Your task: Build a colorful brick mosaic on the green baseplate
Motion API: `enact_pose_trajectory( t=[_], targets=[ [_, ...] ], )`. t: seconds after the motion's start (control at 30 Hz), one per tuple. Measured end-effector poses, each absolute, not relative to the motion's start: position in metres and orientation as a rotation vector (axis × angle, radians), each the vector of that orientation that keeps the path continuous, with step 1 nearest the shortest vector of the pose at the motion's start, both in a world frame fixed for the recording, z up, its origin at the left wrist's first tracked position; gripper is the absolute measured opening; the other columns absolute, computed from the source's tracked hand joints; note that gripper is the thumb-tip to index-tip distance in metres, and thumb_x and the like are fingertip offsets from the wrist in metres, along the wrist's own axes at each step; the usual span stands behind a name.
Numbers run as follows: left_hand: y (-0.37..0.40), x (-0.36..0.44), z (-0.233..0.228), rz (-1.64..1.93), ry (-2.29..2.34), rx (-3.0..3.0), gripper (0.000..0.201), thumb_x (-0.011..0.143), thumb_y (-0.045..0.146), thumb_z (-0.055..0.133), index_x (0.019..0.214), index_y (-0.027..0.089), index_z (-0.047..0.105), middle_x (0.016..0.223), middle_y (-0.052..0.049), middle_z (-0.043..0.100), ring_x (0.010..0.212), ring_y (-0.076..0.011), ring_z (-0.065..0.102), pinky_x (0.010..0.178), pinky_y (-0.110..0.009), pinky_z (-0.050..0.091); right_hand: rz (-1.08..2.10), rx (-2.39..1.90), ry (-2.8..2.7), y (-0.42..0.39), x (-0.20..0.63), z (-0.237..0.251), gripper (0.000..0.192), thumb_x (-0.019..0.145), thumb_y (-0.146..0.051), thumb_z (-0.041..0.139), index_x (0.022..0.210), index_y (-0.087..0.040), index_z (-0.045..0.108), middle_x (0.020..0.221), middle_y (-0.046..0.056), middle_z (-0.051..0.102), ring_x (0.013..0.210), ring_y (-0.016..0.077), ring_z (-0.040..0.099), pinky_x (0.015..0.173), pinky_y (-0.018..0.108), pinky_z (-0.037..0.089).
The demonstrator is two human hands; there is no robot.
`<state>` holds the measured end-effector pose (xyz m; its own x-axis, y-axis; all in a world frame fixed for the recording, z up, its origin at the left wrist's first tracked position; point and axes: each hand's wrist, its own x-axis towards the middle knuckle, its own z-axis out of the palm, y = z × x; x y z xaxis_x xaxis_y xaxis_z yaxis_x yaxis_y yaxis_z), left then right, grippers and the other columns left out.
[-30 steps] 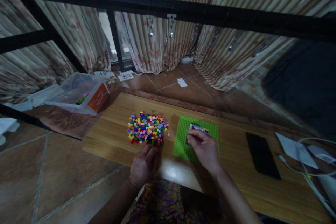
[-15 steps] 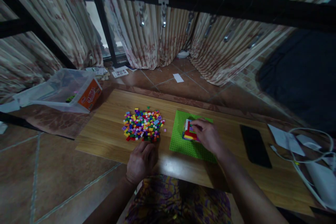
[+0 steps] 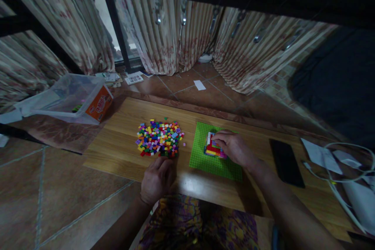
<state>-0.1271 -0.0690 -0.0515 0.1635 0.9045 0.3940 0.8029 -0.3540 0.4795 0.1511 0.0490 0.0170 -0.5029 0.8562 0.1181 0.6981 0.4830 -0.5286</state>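
A green studded baseplate (image 3: 202, 162) lies on the wooden table, bearing a small block structure of toy bricks (image 3: 213, 150) in red, yellow, white and other colours. Over its right side reaches my right hand (image 3: 234, 146), its fingertips pinched together at the top layer; whatever is between them is too small to make out. Left of the baseplate spreads a pile of loose, many-coloured toy bricks (image 3: 161, 138). My left hand (image 3: 156, 179) rests curled at the pile's near edge, with the inside of its fingers hidden.
A black phone (image 3: 287, 163) lies right of the baseplate, beside papers and a white cable (image 3: 348, 181). Beyond the left end of the wooden table (image 3: 111, 136) stands a clear plastic box (image 3: 70, 115) with an orange label. Curtains and a dark bar are in front.
My right hand has shifted slightly over the brick structure, its wrist further right, so more of the structure's near right corner shows. My left hand stays in place.
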Motion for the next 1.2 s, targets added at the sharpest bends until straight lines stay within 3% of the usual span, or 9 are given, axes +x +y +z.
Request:
enact_pose_trajectory(
  t=[0.33,0.53,0.77,1.0,1.2],
  targets=[
    [-0.069,-0.127,-0.05,0.958,1.682,2.249,0.014,0.088,0.017,0.049,0.096,0.019,0.061,0.09,-0.005,0.063,0.078,-0.0153,0.061,0.069,-0.026,0.051,0.6,-1.212,-2.496,0.058,0.155,0.025,0.026,0.09,-0.019,0.047,0.075,-0.022,0.068,0.077,0.003,0.064,0.074,0.0172,0.058,0.072,0.029,0.044],
    [-0.069,-0.127,-0.049,0.95,1.681,2.253,0.015,0.088,0.019,0.048,0.095,0.019,0.061,0.088,-0.006,0.063,0.077,-0.0152,0.06,0.068,-0.026,0.051,0.617,-1.208,-2.54,0.055,0.154,0.026,0.028,0.088,-0.014,0.046,0.075,-0.022,0.069,0.083,0.004,0.067,0.08,0.0181,0.061,0.078,0.031,0.046],
    [-0.069,-0.127,-0.049,0.956,1.678,2.251,0.015,0.088,0.018,0.048,0.094,0.019,0.062,0.089,-0.006,0.063,0.076,-0.0145,0.061,0.068,-0.025,0.051,0.494,-1.42,-2.115,0.049,0.165,0.017,0.024,0.089,-0.024,0.047,0.088,-0.024,0.071,0.092,0.004,0.071,0.087,0.0196,0.065,0.084,0.035,0.049],
    [-0.069,-0.127,-0.05,0.945,1.677,2.266,0.013,0.09,0.018,0.048,0.096,0.019,0.06,0.089,-0.006,0.062,0.078,-0.0153,0.061,0.069,-0.026,0.051,0.453,-1.59,-1.946,0.049,0.154,-0.008,0.024,0.082,-0.033,0.06,0.099,-0.021,0.07,0.106,0.009,0.068,0.104,0.025,0.061,0.092,0.042,0.046],
    [-0.069,-0.127,-0.049,0.935,1.675,2.261,0.013,0.09,0.018,0.048,0.096,0.018,0.06,0.089,-0.006,0.062,0.078,-0.0158,0.06,0.069,-0.027,0.051,0.786,-1.672,-1.734,0.05,0.152,-0.018,0.024,0.079,-0.033,0.06,0.097,-0.021,0.07,0.093,0.004,0.073,0.081,0.0194,0.067,0.077,0.035,0.051]
  ],
)
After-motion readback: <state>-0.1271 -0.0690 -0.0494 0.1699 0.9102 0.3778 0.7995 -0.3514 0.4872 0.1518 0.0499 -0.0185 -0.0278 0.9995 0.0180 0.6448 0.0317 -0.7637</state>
